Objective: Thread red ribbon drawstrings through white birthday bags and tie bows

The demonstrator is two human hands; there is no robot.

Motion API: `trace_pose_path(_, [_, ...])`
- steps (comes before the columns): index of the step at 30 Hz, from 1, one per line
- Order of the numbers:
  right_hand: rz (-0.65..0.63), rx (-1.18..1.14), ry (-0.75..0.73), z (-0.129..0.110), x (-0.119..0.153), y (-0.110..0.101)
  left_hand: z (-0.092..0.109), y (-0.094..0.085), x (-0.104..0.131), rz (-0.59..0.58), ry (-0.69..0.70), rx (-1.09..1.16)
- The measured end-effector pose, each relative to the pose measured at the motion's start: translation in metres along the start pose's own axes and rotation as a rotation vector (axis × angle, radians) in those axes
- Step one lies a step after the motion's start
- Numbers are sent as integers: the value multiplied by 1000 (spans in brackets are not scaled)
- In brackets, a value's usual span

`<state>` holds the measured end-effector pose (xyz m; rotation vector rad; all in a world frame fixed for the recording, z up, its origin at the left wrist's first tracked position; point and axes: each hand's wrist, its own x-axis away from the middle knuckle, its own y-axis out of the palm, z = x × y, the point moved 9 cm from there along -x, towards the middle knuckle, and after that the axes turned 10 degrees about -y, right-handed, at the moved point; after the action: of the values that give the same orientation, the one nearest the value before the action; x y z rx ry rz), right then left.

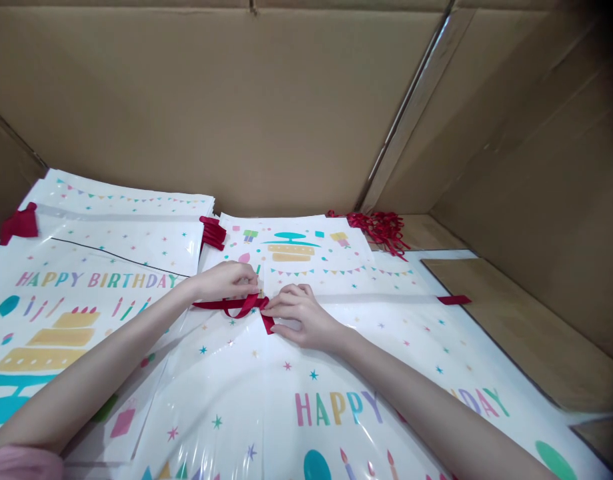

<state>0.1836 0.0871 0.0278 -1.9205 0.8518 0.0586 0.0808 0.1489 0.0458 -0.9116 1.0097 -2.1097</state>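
A red ribbon (211, 305) lies across a glossy white sheet (216, 380) printed with stars and birthday lettering. My left hand (231, 280) comes in from the left, its fingers closed in a pinch on the ribbon, with a loop hanging below them. Close to its right, my right hand (301, 315) pinches the same ribbon between thumb and fingers, and a short tail points down from it. Whether there is a knot between the hands I cannot tell. At the sheet's right edge a red ribbon end (455, 300) sticks out of a pale band.
A stack of similar printed sheets (111, 247) lies on the left, with folded red ribbon (213, 233) at its right edge and more red ribbon (20, 223) at its left. Loose red ribbons (381, 230) are heaped at the back. Cardboard walls (211, 100) stand behind and right.
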Motion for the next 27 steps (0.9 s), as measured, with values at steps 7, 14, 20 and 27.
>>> trace_pose_path(7, [18, 16, 45, 4, 2, -3, 8, 13, -8, -10, -7, -58])
trace_pose_path(14, [108, 29, 246, 24, 8, -12, 4, 18, -17, -102, -117, -139])
trace_pose_path(20, [109, 10, 257, 27, 8, -11, -2, 20, -21, -99, -153, -149])
trace_pose_path(27, [94, 3, 229, 23, 7, -11, 0, 24, -25, -96, -154, -119])
